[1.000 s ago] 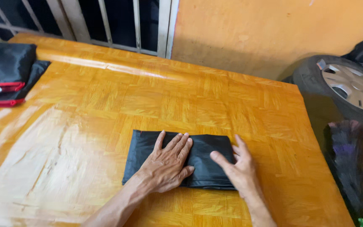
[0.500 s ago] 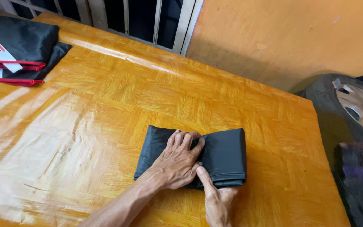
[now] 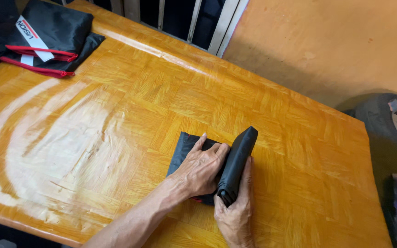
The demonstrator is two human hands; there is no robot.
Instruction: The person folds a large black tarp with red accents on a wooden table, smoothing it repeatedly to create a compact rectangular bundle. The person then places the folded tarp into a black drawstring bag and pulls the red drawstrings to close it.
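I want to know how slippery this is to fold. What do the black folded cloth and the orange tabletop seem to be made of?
The black folded cloth looks like thin synthetic fabric, perhaps nylon: a smooth, faint sheen and a crisp fold. The orange tabletop looks like parquet-patterned wood or laminate under a glossy coat, with bright reflections and dull streaks.

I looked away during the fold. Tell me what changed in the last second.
The right hand has lifted the right side of the black folded cloth and is rolling it leftward; earlier both hands lay flat on it. The left hand has closed up against the raised fold. The wooden table and the black bags with red trim stayed put.
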